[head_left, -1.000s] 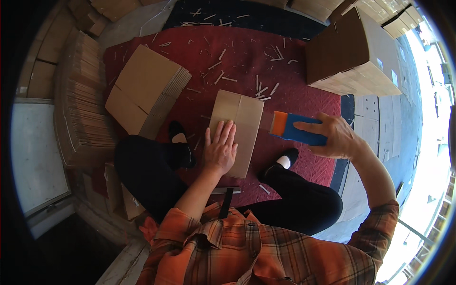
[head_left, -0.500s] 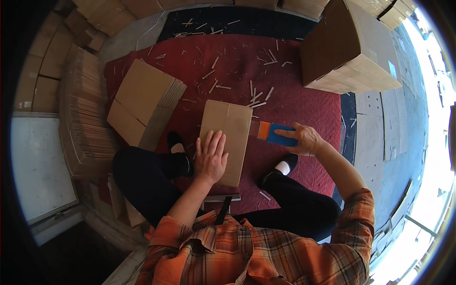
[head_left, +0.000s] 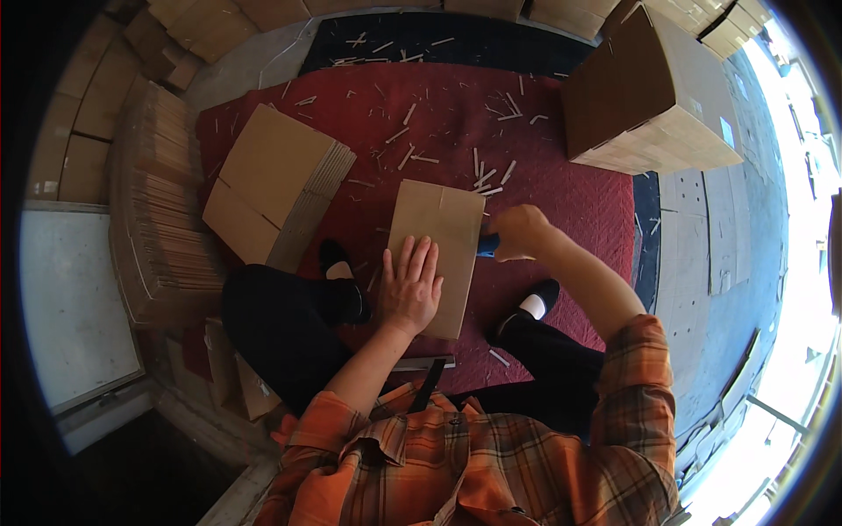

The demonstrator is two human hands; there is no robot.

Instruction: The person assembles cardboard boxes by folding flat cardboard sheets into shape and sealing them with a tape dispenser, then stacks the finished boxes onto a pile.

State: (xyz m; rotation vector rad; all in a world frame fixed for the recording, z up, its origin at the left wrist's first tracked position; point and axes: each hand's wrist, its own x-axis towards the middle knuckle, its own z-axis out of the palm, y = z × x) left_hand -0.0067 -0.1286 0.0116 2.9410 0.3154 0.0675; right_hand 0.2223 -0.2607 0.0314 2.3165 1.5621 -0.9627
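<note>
While you sit with your legs out over the dark red mat (head_left: 561, 193), your left hand (head_left: 410, 289) lies flat and open, fingers spread, pressing on the lower part of a flattened cardboard box (head_left: 436, 250) that rests on the mat between your feet. Your right hand (head_left: 519, 233) is curled shut around a blue tool (head_left: 488, 246), only a small part of which shows below your knuckles; you hold it right at the box's right edge, about halfway up. What kind of tool it is cannot be told from here.

To your left, near your left shoe (head_left: 335, 263), sits a stack of flattened cardboard boxes (head_left: 276, 188), and further left a long row of folded cardboard stands on edge (head_left: 162, 202). A large assembled cardboard carton (head_left: 645, 92) stands at the far right corner of the mat. Small cardboard offcuts (head_left: 487, 171) are scattered over the mat beyond the box.
</note>
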